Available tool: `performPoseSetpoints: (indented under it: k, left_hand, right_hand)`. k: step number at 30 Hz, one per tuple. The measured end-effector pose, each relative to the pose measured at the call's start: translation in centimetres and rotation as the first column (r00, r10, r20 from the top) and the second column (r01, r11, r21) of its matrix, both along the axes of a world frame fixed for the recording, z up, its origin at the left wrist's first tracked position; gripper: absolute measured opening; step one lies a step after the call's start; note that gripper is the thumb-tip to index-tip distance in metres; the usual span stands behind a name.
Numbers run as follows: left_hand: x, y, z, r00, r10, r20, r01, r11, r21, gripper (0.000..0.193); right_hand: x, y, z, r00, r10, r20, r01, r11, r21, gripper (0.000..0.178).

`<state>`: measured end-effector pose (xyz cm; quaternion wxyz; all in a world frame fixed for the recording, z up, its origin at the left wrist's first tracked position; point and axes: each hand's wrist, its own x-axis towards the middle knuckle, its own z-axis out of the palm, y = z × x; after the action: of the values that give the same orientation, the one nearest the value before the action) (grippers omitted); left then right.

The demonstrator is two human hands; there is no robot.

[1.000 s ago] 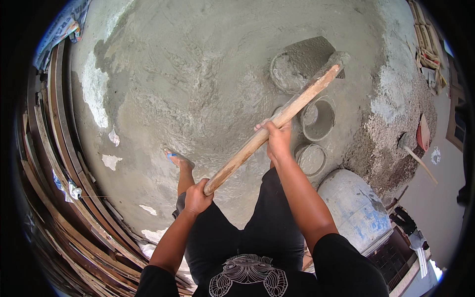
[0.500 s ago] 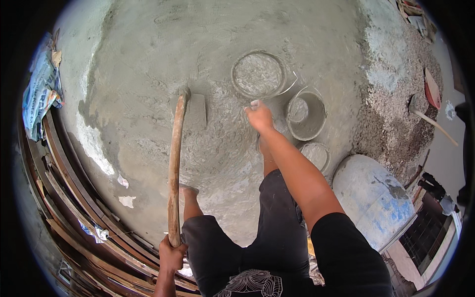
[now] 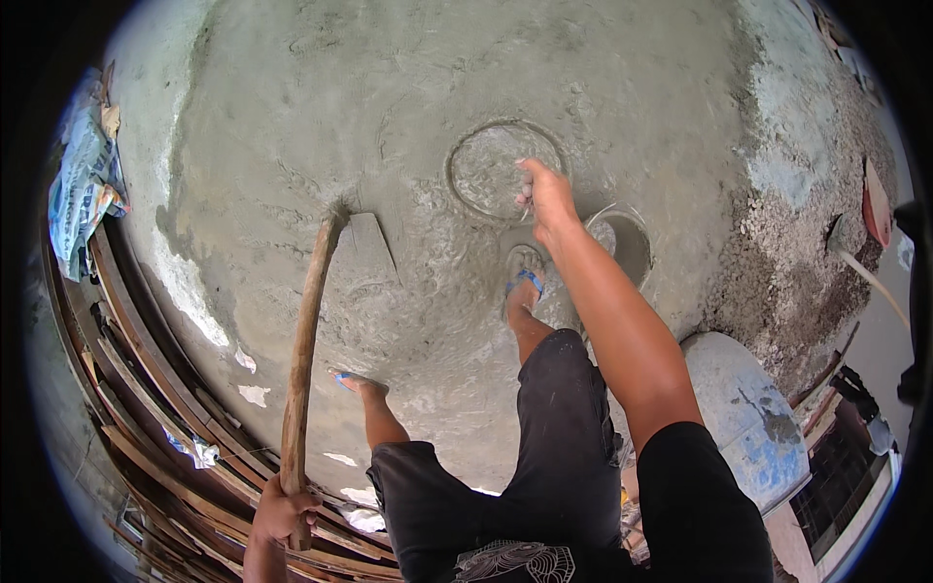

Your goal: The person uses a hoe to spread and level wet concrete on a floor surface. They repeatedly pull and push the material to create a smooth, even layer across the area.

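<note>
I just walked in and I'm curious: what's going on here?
Someone's left hand holds a hoe near the end of its wooden handle, the blade lying in wet grey mix. The right hand is curled at the right side of a mix-filled bucket; what its grip holds, if anything, is unclear. Another bucket stands partly hidden by the right forearm.

Printed lettering on a crumpled sack (image 3: 87, 189) at the left edge, broken up by folds
The sack is pale blue and white, with large characters across its creased face, only partly showing; a small blue and white scrap (image 3: 203, 452) by the stacked boards (image 3: 146, 345) has blue marks too small to make out as letters; the black shirt (image 3: 695, 510) bears a pale line-drawn print (image 3: 515, 562) of curved strokes, with no readable words
</note>
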<state>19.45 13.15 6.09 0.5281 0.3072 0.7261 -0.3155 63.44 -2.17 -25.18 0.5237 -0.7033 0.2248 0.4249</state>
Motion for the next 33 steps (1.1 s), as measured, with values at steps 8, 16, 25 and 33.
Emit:
performPoseSetpoints:
  k: [8, 16, 25, 33]
  left_hand:
    - [-0.6, 0.9, 0.2, 0.998, -0.049, 0.024, 0.049, 0.999, 0.005, 0.028]
    - [-0.4, 1.4, 0.1, 0.997, -0.071, 0.019, 0.071, 0.997, -0.001, 0.029]
    - [-3.4, 0.1, -0.3, 0.988, -0.114, 0.1, 0.115, 0.993, 0.001, 0.029]
    - [-16.7, -8.2, -0.6, 0.852, -0.511, 0.11, 0.466, 0.838, 0.282, 0.039]
  right_hand:
    - [7.3, 7.2, 6.6, 0.999, -0.016, 0.031, 0.015, 1.0, 0.011, 0.025]
    - [9.4, 8.9, 3.5, 0.981, 0.032, 0.191, -0.052, 0.993, 0.101, 0.026]
    - [-9.3, 9.7, 2.6, 0.709, 0.425, 0.562, -0.237, 0.895, -0.377, 0.078]
    - [-44.4, 11.0, 8.9, 0.768, 0.096, -0.633, -0.101, 0.995, 0.029, 0.042]
